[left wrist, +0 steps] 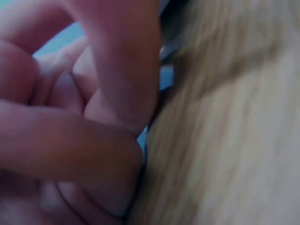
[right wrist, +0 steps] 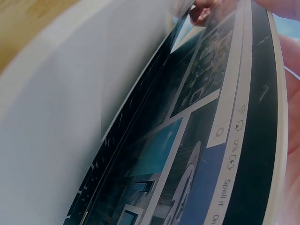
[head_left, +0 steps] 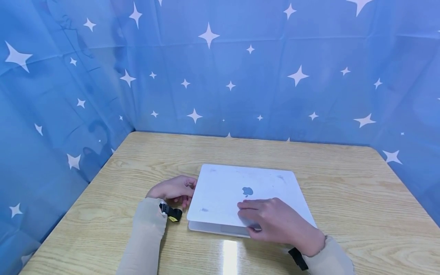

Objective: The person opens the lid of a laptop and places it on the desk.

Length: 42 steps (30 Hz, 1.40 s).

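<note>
A silver laptop (head_left: 220, 191) with a dark apple mark on its lid lies on the table, its lid lowered to a narrow gap. My right hand (head_left: 275, 221) pinches the lid's front edge, fingers on top and thumb at the gap. Through that gap the right wrist view shows the lit screen (right wrist: 187, 154) and the dark keyboard (right wrist: 108, 154). At the laptop's left side is my left hand (head_left: 175, 189), its fingers bent close to the edge. Bent fingers (left wrist: 122, 61) fill much of the left wrist view; whether they hold something small is hidden.
The wooden table (head_left: 361, 191) extends around the laptop on all sides. A blue curtain (head_left: 240, 99) with white stars hangs behind it and along the left and right. Black straps (head_left: 170, 211) with small devices are on the wrists over beige sleeves.
</note>
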Motion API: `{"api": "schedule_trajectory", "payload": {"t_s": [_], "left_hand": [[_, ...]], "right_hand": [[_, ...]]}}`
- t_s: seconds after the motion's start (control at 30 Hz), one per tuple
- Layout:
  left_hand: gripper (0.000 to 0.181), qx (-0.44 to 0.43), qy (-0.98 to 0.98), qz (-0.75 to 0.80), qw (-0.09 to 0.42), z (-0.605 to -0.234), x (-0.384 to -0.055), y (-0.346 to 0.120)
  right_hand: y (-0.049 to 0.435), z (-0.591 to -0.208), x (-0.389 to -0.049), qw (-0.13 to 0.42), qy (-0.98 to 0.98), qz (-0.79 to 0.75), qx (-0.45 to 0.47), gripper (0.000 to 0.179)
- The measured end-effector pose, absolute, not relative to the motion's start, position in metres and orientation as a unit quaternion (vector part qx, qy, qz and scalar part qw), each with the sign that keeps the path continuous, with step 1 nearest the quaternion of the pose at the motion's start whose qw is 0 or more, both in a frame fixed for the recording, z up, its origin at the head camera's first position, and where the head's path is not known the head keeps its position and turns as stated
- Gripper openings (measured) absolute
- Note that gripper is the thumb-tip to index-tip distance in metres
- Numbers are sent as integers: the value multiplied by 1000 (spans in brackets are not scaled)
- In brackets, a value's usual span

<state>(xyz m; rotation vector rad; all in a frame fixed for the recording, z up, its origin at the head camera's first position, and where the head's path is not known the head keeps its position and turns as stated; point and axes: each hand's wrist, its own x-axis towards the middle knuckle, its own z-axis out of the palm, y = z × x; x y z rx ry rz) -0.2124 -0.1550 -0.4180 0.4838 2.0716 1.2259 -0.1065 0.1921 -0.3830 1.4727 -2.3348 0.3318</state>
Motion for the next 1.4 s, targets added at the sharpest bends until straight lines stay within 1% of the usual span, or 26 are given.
{"api": "schedule_trajectory", "payload": {"t_s": [0.1,0.27,0.53,0.7,0.8,0.97,1.2,1.27,1.4], "left_hand": [[8,199,799,461,331,-418,-212,-155],[11,188,801,458,336,-418,-212,-155],[27,180,803,457,337,-417,-213,-153],[29,182,802,464,328,-419,-212,-153],[31,188,802,467,323,-421,-212,-153],[35,186,807,459,321,-423,-210,-153],[34,170,816,452,317,-421,-212,-151],[35,177,816,451,316,-420,-214,-150],[36,178,827,440,303,-422,-219,-146]], "right_hand": [[192,-383,-106,177,-827,117,521,31],[192,-384,-106,183,-823,116,526,32],[193,-383,-108,200,-815,130,529,33],[193,-382,-108,193,-816,137,527,34],[192,-383,-108,190,-820,141,522,38],[192,-383,-107,196,-825,135,512,51],[192,-381,-106,210,-822,146,508,66],[193,-381,-107,226,-816,151,511,65],[194,-381,-109,250,-805,159,514,44]]}}
